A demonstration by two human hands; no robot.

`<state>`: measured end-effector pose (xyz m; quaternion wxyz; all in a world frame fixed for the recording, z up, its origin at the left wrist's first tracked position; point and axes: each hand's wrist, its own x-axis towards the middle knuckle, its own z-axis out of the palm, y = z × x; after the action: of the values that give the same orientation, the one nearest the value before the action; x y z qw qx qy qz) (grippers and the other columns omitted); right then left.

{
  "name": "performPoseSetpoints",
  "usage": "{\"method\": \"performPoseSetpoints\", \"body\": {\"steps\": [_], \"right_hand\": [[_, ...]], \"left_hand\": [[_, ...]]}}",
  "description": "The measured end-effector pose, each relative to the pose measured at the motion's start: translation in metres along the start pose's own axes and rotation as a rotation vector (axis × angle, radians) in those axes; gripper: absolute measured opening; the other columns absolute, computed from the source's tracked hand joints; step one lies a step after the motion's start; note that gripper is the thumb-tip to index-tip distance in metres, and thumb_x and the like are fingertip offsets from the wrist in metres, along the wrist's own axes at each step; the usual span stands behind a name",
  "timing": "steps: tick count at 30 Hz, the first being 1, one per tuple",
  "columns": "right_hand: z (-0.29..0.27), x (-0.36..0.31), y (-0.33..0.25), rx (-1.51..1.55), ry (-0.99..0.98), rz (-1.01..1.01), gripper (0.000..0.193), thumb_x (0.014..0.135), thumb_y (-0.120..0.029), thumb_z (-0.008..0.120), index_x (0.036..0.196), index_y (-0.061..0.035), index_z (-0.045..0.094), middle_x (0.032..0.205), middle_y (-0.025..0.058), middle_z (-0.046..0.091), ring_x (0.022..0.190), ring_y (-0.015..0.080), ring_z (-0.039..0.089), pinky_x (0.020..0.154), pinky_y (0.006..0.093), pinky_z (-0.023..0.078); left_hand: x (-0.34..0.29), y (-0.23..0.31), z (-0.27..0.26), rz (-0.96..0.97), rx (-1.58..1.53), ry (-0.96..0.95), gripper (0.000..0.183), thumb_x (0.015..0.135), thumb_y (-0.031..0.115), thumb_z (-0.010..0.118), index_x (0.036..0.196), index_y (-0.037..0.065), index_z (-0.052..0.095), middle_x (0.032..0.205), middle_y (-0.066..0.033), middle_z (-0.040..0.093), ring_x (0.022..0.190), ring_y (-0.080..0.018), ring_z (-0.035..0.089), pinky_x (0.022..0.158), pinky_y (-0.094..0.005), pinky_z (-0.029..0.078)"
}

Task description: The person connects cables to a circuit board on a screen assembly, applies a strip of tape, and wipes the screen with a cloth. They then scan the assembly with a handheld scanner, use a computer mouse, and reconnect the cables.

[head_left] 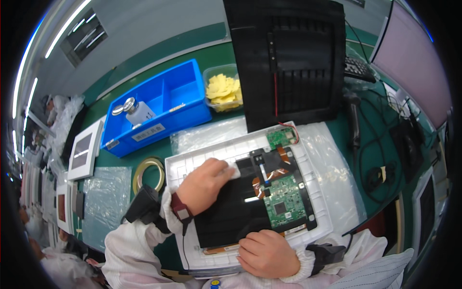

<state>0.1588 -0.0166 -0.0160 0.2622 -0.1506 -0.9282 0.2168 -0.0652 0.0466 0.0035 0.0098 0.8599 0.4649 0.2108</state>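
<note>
Left hand (204,185) with its grip pinching a white wad (235,170) on a black panel (224,214), which lies in a white casing (314,190) on the green worktop (166,253). Right hand (269,254) curls at the panel's near edge; whether that grip holds anything, I cannot tell. Hard pressing could mark the panel; a slip could snag the ribbon cables (257,188). If the upright cover (308,72) toppled, its red wire (276,96) might tear loose.

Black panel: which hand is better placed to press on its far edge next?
Left, I'd judge: the left hand holds a small white piece by the black panel's far edge, while the right hand is at its near edge.
</note>
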Motion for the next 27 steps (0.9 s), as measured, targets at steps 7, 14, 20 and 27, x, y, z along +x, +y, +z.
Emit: {"method": "performPoseSetpoints", "body": {"steps": [7, 14, 20, 27], "right_hand": [[-0.001, 0.001, -0.002, -0.003, -0.021, 0.009, 0.016, 0.067, -0.014, 0.068, 0.075, -0.0023, 0.061, 0.083, 0.0064, 0.060, 0.079, 0.0204, 0.058, 0.064, 0.0311, 0.045], [0.001, 0.002, -0.002, 0.001, 0.007, -0.009, 0.016, 0.067, -0.014, 0.068, 0.075, -0.0024, 0.062, 0.083, 0.0065, 0.060, 0.079, 0.0204, 0.058, 0.064, 0.0313, 0.045], [-0.001, -0.001, -0.001, -0.023, 0.012, 0.010, 0.016, 0.067, -0.015, 0.068, 0.075, -0.0027, 0.062, 0.082, 0.0054, 0.059, 0.078, 0.0199, 0.057, 0.064, 0.0313, 0.044], [0.001, 0.001, -0.003, -0.025, 0.000, -0.001, 0.016, 0.067, -0.015, 0.068, 0.075, -0.0025, 0.061, 0.082, 0.0058, 0.059, 0.078, 0.0202, 0.057, 0.063, 0.0315, 0.044]], "left_hand": [[0.013, -0.012, 0.001, 0.053, 0.131, -0.125, 0.030, 0.072, -0.001, 0.055, 0.102, -0.004, 0.059, 0.095, -0.0120, 0.053, 0.091, -0.0270, 0.053, 0.076, -0.0317, 0.047], [0.005, -0.008, -0.011, -0.071, 0.024, 0.034, 0.035, 0.065, -0.010, 0.058, 0.097, 0.000, 0.063, 0.092, -0.0139, 0.056, 0.087, -0.0311, 0.055, 0.076, -0.0364, 0.047], [-0.020, 0.040, 0.001, 0.132, -0.321, -0.150, 0.034, 0.069, 0.000, 0.058, 0.102, -0.002, 0.061, 0.097, -0.0122, 0.056, 0.092, -0.0264, 0.055, 0.075, -0.0309, 0.048], [-0.018, 0.040, 0.009, 0.337, -0.068, -0.239, 0.037, 0.075, 0.009, 0.051, 0.107, -0.010, 0.056, 0.106, -0.0139, 0.051, 0.100, -0.0247, 0.051, 0.079, -0.0284, 0.048]]}}
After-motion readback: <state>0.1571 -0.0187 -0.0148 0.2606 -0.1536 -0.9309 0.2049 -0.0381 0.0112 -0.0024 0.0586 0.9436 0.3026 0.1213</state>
